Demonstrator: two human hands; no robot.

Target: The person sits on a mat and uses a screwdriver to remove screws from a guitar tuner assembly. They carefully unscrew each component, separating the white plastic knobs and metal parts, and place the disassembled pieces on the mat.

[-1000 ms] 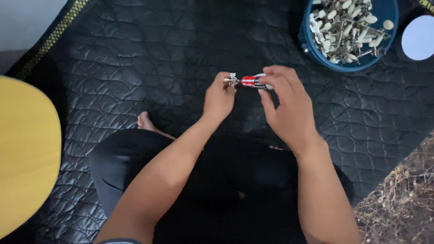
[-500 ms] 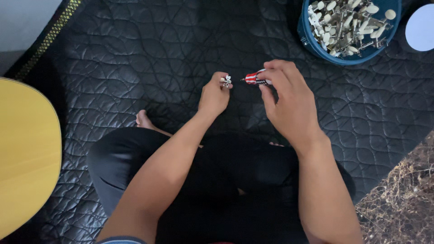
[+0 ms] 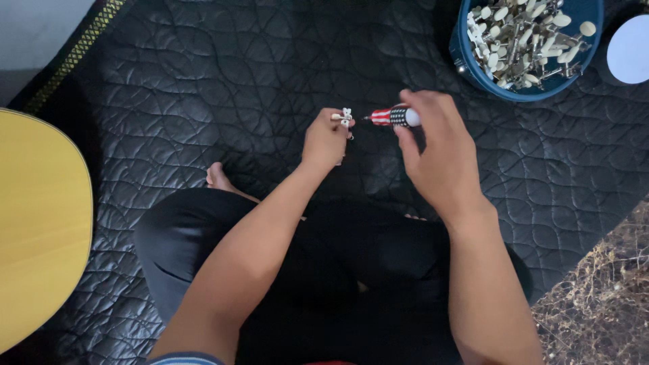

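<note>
**Head view — two hands with a small part and a screwdriver over a quilted mat**

Head camera looks straight down on a seated person's lap and forearms. Left hand (image 3: 326,140) is closed, pinching a small metal part (image 3: 345,117) with pale knobs between its fingertips; the part stands just above the knuckles. Right hand (image 3: 439,152) is closed around a short screwdriver (image 3: 393,117) with a red-and-white striped handle and a dark band. Its tip points left toward the part and lies just beside it — whether the two touch cannot be told. Both hands are held above the black quilted mat (image 3: 223,74), in front of the person's crossed legs in dark trousers; a bare foot (image 3: 220,178) shows beside the left forearm. At upper right, well apart from the hands, a blue bowl (image 3: 473,64) holds a heap of similar metal parts with pale knobs. A round white lid (image 3: 630,51) lies just right of the bowl. A yellow curved surface (image 3: 37,230) fills the left edge.
</note>
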